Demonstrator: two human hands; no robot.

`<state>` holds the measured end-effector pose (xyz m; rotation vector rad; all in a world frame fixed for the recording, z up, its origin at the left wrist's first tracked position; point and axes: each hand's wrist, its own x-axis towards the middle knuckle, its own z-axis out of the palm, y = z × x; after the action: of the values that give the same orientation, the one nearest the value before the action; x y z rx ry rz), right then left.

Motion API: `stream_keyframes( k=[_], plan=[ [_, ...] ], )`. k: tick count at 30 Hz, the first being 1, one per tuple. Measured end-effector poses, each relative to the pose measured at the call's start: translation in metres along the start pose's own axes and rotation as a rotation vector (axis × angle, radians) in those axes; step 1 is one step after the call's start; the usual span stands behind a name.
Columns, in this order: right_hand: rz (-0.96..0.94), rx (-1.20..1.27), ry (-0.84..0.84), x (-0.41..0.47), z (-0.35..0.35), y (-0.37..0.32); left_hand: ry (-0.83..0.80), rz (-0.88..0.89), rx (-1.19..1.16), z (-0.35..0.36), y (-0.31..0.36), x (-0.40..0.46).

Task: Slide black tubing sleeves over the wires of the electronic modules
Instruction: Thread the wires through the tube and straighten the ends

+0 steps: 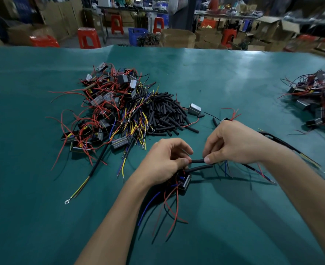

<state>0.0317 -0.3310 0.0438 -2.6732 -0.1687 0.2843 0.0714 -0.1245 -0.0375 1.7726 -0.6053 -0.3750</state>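
Short black rubbery tubing sleeve [197, 161], pinched at its far end by right hand [232, 143], thumb and forefinger closed. Opposite end meets left hand [165, 159], curled around small black electronic module [183, 181], apparently feeding a red wire. Light, soft, kinkable; best gripped near the mouth. Beyond the sleeve, loose sleeve pile [165, 113].

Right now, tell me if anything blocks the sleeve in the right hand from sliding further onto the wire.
Nothing visible does. The right hand pinches the upper sleeve and the left hand pinches the wire at its mouth. A second sleeve lies just below, apart.
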Motion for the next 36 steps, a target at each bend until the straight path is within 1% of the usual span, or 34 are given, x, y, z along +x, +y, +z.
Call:
stream_keyframes(
  k=[3, 8, 10, 14, 17, 19, 21, 24, 28, 30, 33, 36],
  plan=[
    [0.011, 0.037, 0.000, 0.003, -0.006, 0.001, 0.013, 0.010, 0.045, 0.000, 0.000, 0.001],
    [0.016, 0.446, 0.013, -0.006, -0.005, 0.004, -0.017, -0.019, 0.061, -0.002, 0.003, -0.001],
    [0.035, 0.548, -0.013, -0.014, -0.006, 0.009, -0.017, -0.056, 0.072, -0.002, 0.006, -0.001],
    [-0.008, 0.595, -0.075, -0.032, -0.012, 0.018, -0.026, -0.083, 0.051, 0.000, 0.011, -0.004],
    [-0.071, 0.596, -0.036, -0.040, -0.012, 0.022, -0.043, -0.078, 0.019, -0.001, 0.015, -0.007],
    [-0.085, 0.674, -0.028, -0.042, -0.010, 0.022, -0.051, -0.078, -0.019, -0.001, 0.016, -0.008],
    [-0.081, 0.774, -0.060, -0.044, -0.007, 0.023, -0.057, -0.068, -0.029, -0.002, 0.016, -0.009],
    [-0.066, 0.729, -0.044, -0.046, -0.003, 0.023, -0.095, -0.046, -0.047, -0.003, 0.014, -0.009],
    [0.002, 0.629, 0.109, -0.046, 0.003, 0.020, -0.108, -0.029, -0.080, -0.005, 0.009, -0.008],
    [0.028, 0.610, 0.149, -0.047, 0.004, 0.020, -0.110, -0.011, -0.076, -0.005, 0.007, -0.007],
    [0.029, 0.599, 0.181, -0.049, 0.004, 0.018, -0.109, 0.006, -0.063, -0.003, 0.007, -0.006],
    [0.024, 0.514, 0.198, -0.049, 0.003, 0.013, -0.104, 0.029, -0.037, -0.002, 0.007, -0.006]
  ],
)
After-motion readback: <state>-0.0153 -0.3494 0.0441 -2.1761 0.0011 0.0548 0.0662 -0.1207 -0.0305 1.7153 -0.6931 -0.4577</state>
